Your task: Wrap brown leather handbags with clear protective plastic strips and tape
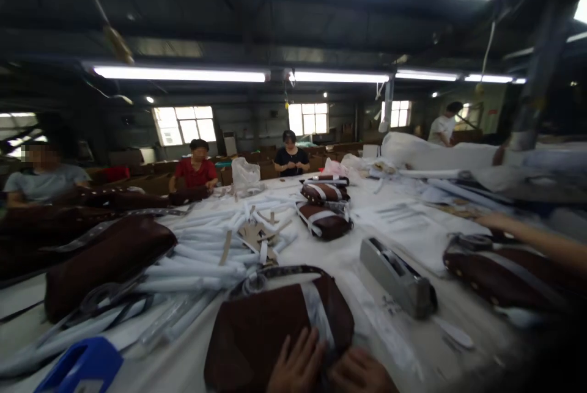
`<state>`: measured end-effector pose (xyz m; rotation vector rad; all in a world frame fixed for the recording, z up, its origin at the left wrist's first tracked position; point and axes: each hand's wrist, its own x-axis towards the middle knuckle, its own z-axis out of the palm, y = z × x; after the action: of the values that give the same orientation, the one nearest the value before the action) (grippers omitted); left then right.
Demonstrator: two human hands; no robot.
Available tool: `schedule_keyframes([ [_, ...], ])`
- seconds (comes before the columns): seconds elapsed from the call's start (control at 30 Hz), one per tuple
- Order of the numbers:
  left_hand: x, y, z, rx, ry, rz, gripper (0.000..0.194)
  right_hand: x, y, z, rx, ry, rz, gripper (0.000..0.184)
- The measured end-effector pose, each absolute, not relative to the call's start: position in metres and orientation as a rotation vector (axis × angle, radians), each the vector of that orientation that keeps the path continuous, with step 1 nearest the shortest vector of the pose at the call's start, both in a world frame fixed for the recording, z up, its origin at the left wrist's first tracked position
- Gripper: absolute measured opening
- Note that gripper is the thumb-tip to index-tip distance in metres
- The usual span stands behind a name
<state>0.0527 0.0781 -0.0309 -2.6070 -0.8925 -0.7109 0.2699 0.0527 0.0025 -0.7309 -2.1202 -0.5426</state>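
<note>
A brown bag (261, 335) lies on its side by the near edge of the white-covered desk (339, 252), straight in front of the person, probably so that both hands can work on it without stretching. The left hand (298, 359) rests on it palm down, fingers extended and slightly apart, clamped on nothing; it seems to steady the soft body and press down beside the pale strip (316, 307) that crosses the bag. The right hand (360, 371) is curled at the bag's lower right corner; blur and the frame's bottom edge hide its fingertips, so I cannot tell whether it pinches anything. A grey tape dispenser (397, 280) stands to the right of the bag, apparently put there for an easy reach. White rolled tubes (192, 258) are heaped from the desk's middle toward its near left corner, with cardboard scraps (254, 237) on top, perhaps as a shared supply. Further toward the far edge, strapped brown bags (325, 219) sit close together, likely grouped to save room. Toward the right edge, a co-worker's arm (536, 237) reaches over another bag (504, 271).
</note>
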Motion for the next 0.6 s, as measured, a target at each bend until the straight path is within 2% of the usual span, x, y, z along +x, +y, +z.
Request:
schedule_keyframes([
  [0.13,0.056,0.042,-0.001,-2.745,-1.173,-0.647,0.084,0.27,0.023,0.001,-0.833,-2.208,-0.375,0.018],
  [0.27,0.066,0.036,0.02,-2.819,-1.323,-0.78,0.065,0.273,0.027,0.001,-0.85,-2.223,-0.297,0.022],
  [0.4,0.072,0.04,0.01,-2.687,-1.36,-0.91,0.049,0.277,0.028,-0.002,-0.889,-2.276,-0.25,0.022],
  [0.5,0.074,0.042,0.002,-2.617,-1.319,-0.965,0.042,0.286,0.022,-0.005,-0.899,-2.299,-0.192,0.022],
  [0.6,0.075,0.041,0.002,-2.589,-1.313,-0.988,0.039,0.301,0.002,-0.005,-0.918,-2.284,-0.104,0.033],
])
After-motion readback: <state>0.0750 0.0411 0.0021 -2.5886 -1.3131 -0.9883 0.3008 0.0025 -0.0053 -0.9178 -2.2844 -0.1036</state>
